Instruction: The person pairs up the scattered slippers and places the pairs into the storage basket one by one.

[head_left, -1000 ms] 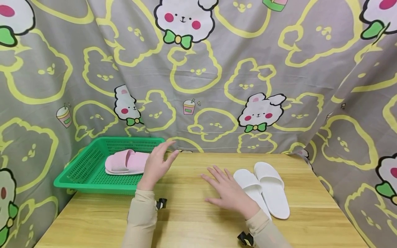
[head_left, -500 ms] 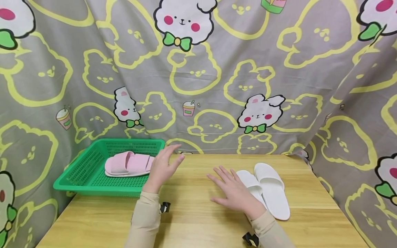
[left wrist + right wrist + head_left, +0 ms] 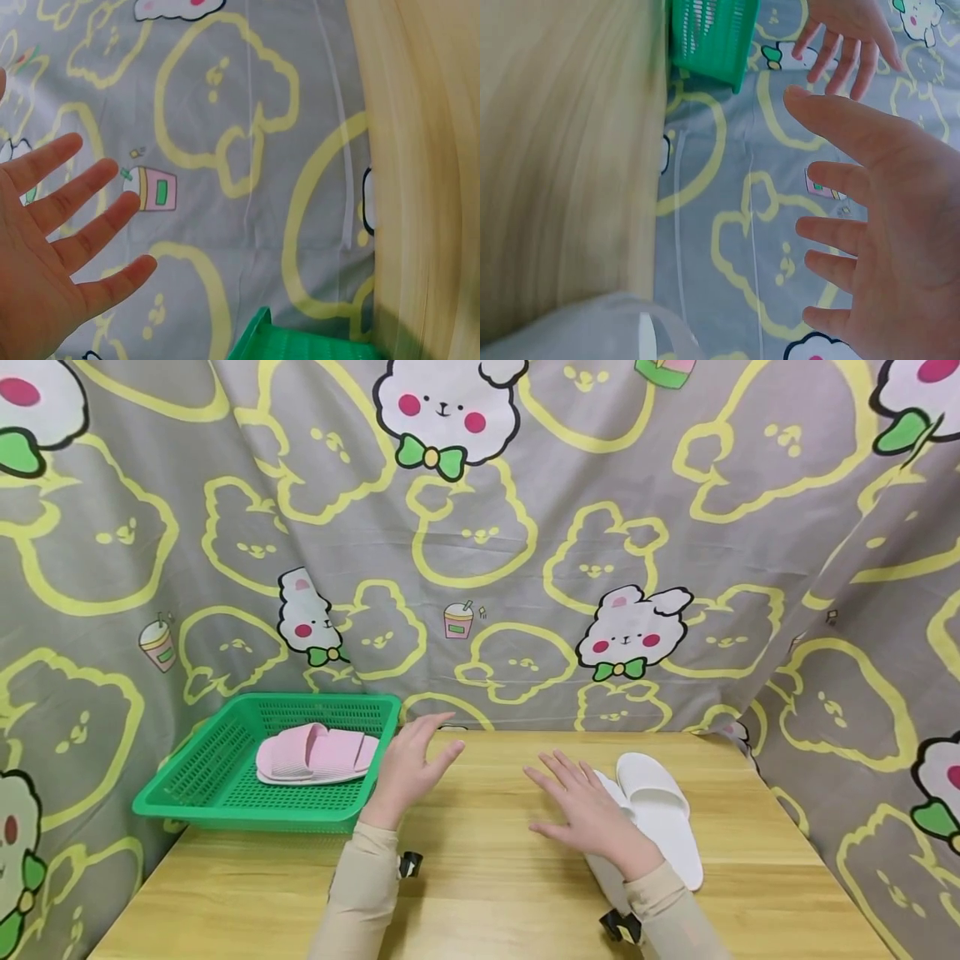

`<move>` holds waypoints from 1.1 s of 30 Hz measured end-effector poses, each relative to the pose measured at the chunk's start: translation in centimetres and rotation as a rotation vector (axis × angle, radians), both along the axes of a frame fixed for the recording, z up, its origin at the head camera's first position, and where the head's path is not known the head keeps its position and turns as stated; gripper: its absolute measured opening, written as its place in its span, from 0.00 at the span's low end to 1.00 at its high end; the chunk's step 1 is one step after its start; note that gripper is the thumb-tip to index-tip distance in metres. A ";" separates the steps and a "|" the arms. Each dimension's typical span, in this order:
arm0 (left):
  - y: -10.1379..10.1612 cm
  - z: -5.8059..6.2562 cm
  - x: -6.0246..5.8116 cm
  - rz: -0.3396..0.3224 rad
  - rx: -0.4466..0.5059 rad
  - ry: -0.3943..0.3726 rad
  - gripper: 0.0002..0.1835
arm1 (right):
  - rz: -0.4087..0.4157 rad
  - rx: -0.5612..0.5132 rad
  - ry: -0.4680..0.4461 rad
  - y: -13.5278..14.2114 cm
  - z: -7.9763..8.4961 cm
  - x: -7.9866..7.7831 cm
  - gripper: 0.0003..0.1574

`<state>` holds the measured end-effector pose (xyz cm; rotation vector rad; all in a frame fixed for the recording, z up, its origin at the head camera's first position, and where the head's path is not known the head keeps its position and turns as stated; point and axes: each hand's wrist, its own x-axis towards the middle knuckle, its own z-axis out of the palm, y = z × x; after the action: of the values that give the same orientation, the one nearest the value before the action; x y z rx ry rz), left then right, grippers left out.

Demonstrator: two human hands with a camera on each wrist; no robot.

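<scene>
My left hand point(image 3: 411, 770) hovers above the table just right of the green basket point(image 3: 247, 817), its fingers spread and nothing in it. In the left wrist view the same hand point(image 3: 56, 259) shows an empty palm. My right hand point(image 3: 592, 814) is held over the pair of white slippers, fingers spread, holding nothing. It hides much of the left white slipper point(image 3: 609, 875); the right white slipper point(image 3: 667, 827) shows more fully. Inside the basket lie pink slippers point(image 3: 318, 753), seemingly stacked. In the right wrist view a blurred white slipper point(image 3: 592, 330) sits below the right hand point(image 3: 900, 217).
A wooden table point(image 3: 480, 893) carries the basket at its back left and the white slippers at its right. A grey patterned curtain point(image 3: 510, 552) hangs behind and along both sides. Black wrist camera mounts point(image 3: 621, 927) stick out from the sleeves.
Both hands have drifted to the right, still spread and empty. The left hand has cleared the pink slippers, and the right hand now covers more of the left white slipper.
</scene>
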<state>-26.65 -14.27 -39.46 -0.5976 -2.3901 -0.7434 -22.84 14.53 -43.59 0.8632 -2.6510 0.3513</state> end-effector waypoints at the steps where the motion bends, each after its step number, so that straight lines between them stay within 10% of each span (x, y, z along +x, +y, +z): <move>1: 0.2 -0.1 0.0 -0.005 0.002 -0.001 0.28 | -0.005 -0.001 0.007 0.2 0.1 0.0 0.49; 33: 5.3 -2.0 0.8 -0.134 -0.125 0.030 0.43 | -0.180 -0.072 -0.100 7.6 1.1 -2.1 0.49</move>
<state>-25.89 -8.93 -41.49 -0.8216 -2.3998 -0.6393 -24.96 22.10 -42.48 0.5941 -2.7627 0.4523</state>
